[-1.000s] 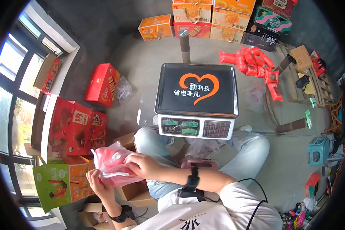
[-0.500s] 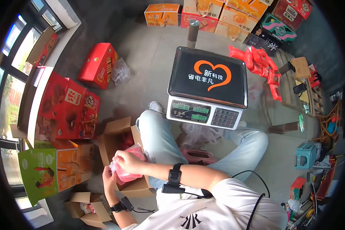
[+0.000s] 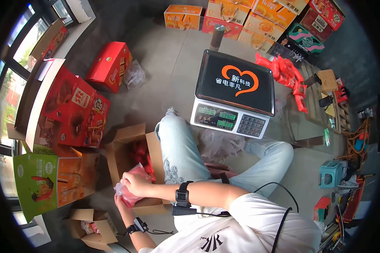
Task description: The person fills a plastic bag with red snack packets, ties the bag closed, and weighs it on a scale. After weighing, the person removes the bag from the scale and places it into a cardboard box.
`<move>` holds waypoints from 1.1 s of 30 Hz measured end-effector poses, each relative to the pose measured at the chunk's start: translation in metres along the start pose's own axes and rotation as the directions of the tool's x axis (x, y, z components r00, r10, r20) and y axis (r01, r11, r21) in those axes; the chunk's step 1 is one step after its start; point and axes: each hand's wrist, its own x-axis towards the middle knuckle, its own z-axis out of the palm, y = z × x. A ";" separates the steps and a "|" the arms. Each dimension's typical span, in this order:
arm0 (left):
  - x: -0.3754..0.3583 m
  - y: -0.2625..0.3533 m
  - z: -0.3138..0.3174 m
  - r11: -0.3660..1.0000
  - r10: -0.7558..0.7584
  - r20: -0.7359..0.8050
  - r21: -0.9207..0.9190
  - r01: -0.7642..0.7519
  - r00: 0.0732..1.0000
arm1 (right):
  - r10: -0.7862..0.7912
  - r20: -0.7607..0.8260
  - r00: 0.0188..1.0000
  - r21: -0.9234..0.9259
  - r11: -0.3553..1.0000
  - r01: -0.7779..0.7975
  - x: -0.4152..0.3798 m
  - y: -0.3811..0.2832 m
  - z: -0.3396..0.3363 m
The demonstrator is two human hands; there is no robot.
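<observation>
A thin, see-through plastic bag point(image 3: 131, 200) with pink-red contents is between my two hands, over the near side of an open cardboard box point(image 3: 117, 157). My right hand point(image 3: 136, 184) is closed on the bag's gathered upper part. Lower down, my left hand point(image 3: 121, 202) grips the bag's edge, its fingers partly hidden. Red packets point(image 3: 142, 154) lie inside the box, beside my bent leg. I cannot make out exactly what the bag contains.
A scale point(image 3: 236, 82) with a black platform stands ahead on a glass table, with several red packets point(image 3: 285, 72) to its right. Red gift boxes point(image 3: 78, 111) line the left side. A smaller carton point(image 3: 99, 238) sits near my left forearm. Crumpled clear bags point(image 3: 221, 143) lie under the table.
Both hands have shifted slightly with the bag, which now hangs lower and uncovers more red packets in the box. The view has moved a little.
</observation>
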 end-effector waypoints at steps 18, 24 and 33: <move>-0.016 0.015 0.098 0.700 0.259 0.122 0.660 -0.273 0.958 | 0.198 0.186 0.962 -0.714 0.700 -0.005 -0.027 0.052 -0.058; -0.011 0.021 0.109 0.421 0.370 0.347 0.764 -0.488 0.862 | 0.251 0.300 0.920 -0.687 0.726 0.026 -0.027 0.060 -0.060; 0.017 0.000 0.066 0.194 0.188 0.639 0.721 -0.665 0.746 | 0.216 0.346 0.913 -0.698 0.709 0.097 -0.033 0.072 -0.062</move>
